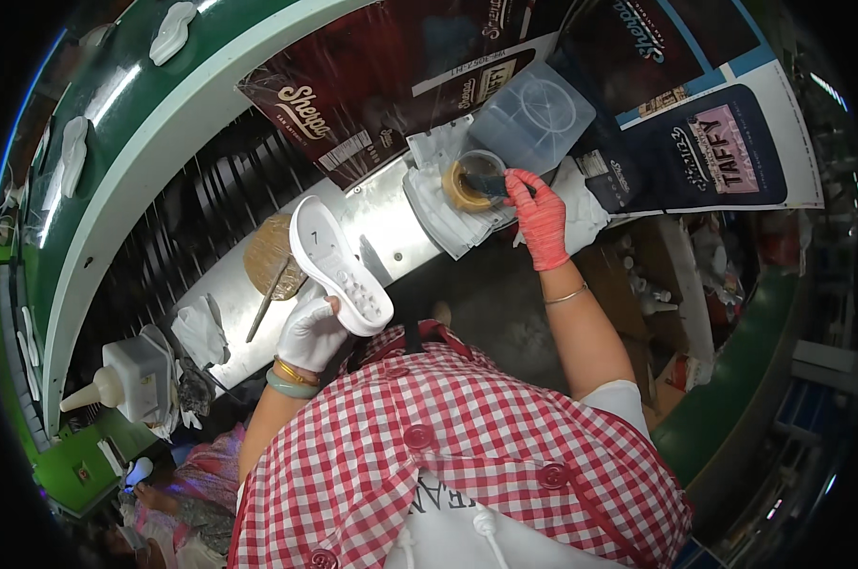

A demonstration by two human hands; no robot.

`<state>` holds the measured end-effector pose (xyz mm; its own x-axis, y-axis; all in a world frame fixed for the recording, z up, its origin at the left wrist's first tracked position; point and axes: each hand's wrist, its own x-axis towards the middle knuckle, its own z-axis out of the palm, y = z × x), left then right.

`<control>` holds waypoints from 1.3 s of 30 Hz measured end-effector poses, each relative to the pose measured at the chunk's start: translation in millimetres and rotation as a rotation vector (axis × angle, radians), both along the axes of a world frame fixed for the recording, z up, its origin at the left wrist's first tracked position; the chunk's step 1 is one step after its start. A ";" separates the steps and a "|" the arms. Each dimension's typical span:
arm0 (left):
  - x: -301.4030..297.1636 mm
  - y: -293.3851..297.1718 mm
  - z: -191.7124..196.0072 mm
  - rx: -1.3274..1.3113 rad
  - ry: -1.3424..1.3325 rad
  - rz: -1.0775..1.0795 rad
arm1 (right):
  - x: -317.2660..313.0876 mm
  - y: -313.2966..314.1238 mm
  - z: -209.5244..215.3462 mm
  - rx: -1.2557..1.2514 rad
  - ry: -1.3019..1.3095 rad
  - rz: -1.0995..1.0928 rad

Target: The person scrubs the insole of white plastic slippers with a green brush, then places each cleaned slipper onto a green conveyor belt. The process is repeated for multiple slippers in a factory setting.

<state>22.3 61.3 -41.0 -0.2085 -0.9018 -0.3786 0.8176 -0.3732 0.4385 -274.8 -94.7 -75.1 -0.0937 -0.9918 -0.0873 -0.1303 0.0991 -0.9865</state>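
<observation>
A white shoe sole (326, 248), its hollow inner side facing up, is gripped at its lower part by my left hand (311, 339) in a white glove. My right hand (545, 223), in a pinkish-red glove, pinches the dark handle of a brush (486, 185). The brush reaches into a clear cup (456, 195) with yellowish-brown stuff in or on it; its bristle end is hard to make out. Whitish cloth or paper (434, 204) lies under and around the cup.
A translucent plastic tub (533, 119) stands behind the cup. Left of the sole, a brown taped bundle (266, 254) and a thin stick (269, 299) lie on the metal bench (382, 213). A spouted bottle (135, 381) is farther left. The green conveyor (126, 128) carries white soles. Another person (197, 493) is lower left.
</observation>
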 end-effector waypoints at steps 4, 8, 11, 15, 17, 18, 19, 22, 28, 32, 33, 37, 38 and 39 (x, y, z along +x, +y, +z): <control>-5.1 4.7 -17.8 0.073 0.012 0.052 | 0.7 1.0 1.6 0.015 0.008 0.011; -5.1 5.2 -22.1 0.132 0.029 0.013 | -11.9 0.2 -7.2 0.140 -0.085 0.003; -8.7 1.3 -18.7 0.196 0.010 0.029 | -14.6 4.6 -11.7 0.203 -0.314 -0.062; -12.2 -5.2 -8.7 0.211 -0.030 0.078 | 30.8 33.5 31.4 0.213 -0.591 0.006; -14.0 -6.8 -3.9 0.168 -0.047 0.103 | 59.9 52.2 73.9 0.173 -0.566 0.069; -9.9 -3.5 -14.5 0.071 0.046 0.077 | 71.9 59.3 86.6 0.157 -0.538 0.093; -13.2 -5.0 -6.6 0.044 0.061 0.078 | 80.2 65.7 95.3 0.139 -0.502 0.112; -20.0 -4.8 8.2 0.052 0.108 0.080 | 95.1 73.5 97.3 0.103 -0.453 0.148; -28.4 -7.4 30.2 0.106 0.068 0.074 | 104.9 79.5 103.8 0.101 -0.415 0.161; -26.9 -8.6 24.3 0.030 0.078 0.060 | 105.7 88.2 111.7 0.101 -0.358 0.231; -26.0 -9.5 21.8 0.011 0.090 0.050 | 105.8 90.3 113.4 0.097 -0.335 0.250; -27.1 -9.7 20.0 0.043 0.092 0.120 | 104.5 97.3 112.4 0.009 -0.229 0.323; -27.2 -9.0 20.4 -0.008 -0.050 0.120 | 104.6 99.0 115.3 0.015 -0.226 0.338; -27.7 -8.5 20.5 -0.057 -0.192 0.120 | 103.9 100.4 120.3 0.022 -0.223 0.350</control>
<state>-5.4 52.8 -20.5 -0.0280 -0.9369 -0.3484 0.7540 -0.2487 0.6080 -170.9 5.7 45.1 0.2728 -0.9579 -0.0891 0.0567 0.1085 -0.9925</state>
